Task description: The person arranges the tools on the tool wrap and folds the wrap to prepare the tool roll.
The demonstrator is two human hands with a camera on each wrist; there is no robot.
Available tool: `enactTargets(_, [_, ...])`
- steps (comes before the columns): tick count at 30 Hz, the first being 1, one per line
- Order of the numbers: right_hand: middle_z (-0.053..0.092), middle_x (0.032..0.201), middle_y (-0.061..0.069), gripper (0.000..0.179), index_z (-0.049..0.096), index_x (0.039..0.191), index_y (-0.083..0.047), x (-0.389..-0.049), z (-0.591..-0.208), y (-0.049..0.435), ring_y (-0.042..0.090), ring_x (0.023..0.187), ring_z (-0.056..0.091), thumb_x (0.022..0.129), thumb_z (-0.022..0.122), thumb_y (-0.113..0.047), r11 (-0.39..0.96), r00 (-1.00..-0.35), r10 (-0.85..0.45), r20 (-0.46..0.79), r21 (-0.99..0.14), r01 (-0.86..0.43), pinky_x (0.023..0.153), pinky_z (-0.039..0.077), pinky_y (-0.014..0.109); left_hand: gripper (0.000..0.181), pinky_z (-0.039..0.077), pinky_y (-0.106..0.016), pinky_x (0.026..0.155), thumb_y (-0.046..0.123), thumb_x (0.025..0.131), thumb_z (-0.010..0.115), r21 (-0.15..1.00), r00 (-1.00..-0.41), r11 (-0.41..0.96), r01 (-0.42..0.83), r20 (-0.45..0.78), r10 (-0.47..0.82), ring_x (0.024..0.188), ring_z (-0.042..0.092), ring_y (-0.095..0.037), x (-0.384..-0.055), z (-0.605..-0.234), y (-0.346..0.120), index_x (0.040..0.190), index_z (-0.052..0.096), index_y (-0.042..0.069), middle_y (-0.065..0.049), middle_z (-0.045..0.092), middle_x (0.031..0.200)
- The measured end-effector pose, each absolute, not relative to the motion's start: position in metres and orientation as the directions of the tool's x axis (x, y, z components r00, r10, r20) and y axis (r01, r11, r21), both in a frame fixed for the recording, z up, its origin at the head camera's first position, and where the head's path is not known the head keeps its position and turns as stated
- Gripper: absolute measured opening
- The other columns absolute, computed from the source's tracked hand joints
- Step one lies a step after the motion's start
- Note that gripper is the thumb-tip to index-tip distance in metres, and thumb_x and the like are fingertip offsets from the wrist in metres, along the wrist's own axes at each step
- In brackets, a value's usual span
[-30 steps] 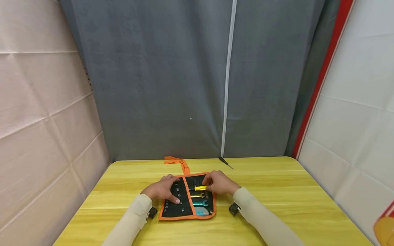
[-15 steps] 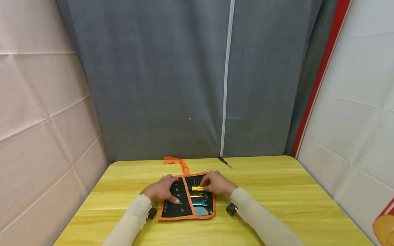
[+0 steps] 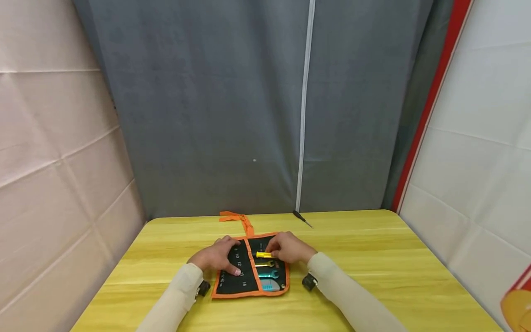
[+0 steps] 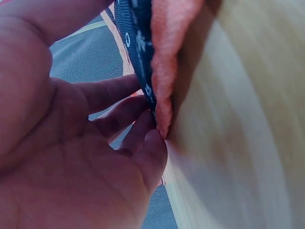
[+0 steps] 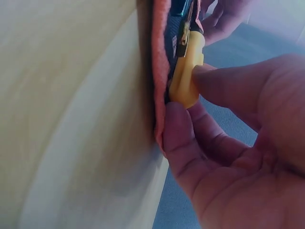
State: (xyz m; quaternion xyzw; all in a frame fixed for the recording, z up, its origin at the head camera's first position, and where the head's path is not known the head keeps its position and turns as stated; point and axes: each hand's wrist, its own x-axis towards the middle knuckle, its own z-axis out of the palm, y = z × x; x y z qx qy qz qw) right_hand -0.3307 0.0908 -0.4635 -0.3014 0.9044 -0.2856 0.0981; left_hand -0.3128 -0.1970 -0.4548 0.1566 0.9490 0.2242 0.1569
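Over cloth pouch [image 3: 232,285], rounded yellow handle [image 5: 187,76], pinched in right grip [image 3: 289,247]

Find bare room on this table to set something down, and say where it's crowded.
Bare tabletop lies between the right sleeve and the table's right edge, and between the left sleeve and the left edge. The tool pouch is crowded: left hand, right hand, yellow handle, wrenches.

On the table [image 3: 394,272] lay the tool pouch [image 3: 230,287], left hand [image 3: 215,256] on its left half, right hand [image 3: 289,247] and tool handle [image 3: 262,254] over its right. Behind it, to the right, lay a screwdriver [image 3: 300,216]
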Motion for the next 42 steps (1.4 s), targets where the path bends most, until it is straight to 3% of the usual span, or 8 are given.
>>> enactTargets(13, [0.08,0.105,-0.009,0.019,0.085,0.109,-0.021,-0.331,-0.466,0.078,0.007,0.098,0.07,0.097,0.075,-0.009,0.661,-0.792,-0.609,0.036,-0.529,-0.532,0.092,0.06,0.033,0.091,0.046,-0.059,0.113,0.039,0.073,0.099,0.471,-0.898,0.847,0.248,-0.218,0.384,0.135,0.048,-0.031,-0.316,-0.458,-0.197,0.149,0.056,0.014,-0.006,0.052,0.148])
enactTargets(20, [0.077,0.096,-0.009,0.015,0.084,0.105,-0.019,-0.328,-0.468,0.075,0.001,0.082,0.061,0.092,0.082,-0.011,0.644,-0.791,-0.609,0.058,-0.546,-0.536,0.082,0.057,0.026,0.09,0.045,-0.06,0.113,0.04,0.074,0.098,0.472,-0.894,0.85,0.234,-0.24,0.379,0.136,0.048,-0.032,-0.315,-0.459,-0.197,0.15,0.055,0.016,-0.005,0.051,0.148])
enactTargets(42, [0.076,0.092,-0.01,0.01,0.084,0.1,-0.019,-0.332,-0.462,0.057,0.001,0.079,0.061,0.091,0.084,-0.014,0.693,-0.816,-0.575,0.066,-0.491,-0.528,0.08,0.057,0.025,0.088,0.045,-0.058,0.114,0.038,0.075,0.097,0.486,-0.894,0.843,0.232,-0.236,0.382,0.132,0.048,-0.028,-0.316,-0.456,-0.197,0.148,0.055,0.014,-0.003,0.053,0.144])
